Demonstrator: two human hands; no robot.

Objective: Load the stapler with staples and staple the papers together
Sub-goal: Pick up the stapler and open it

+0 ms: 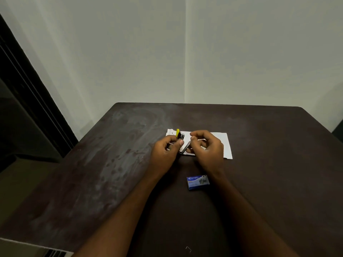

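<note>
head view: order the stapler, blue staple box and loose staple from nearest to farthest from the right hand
1. Stapler, held in the left hand, just left of the right hand.
2. Blue staple box, on the table beside the right wrist.
3. Loose staple, by the table's near edge.

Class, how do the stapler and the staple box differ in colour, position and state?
The stapler is yellow and metal; the staple box is blue. The stapler is gripped in the left hand over the papers, hinged open; the staple box lies flat on the table, nearer the person. Both are small.
</note>
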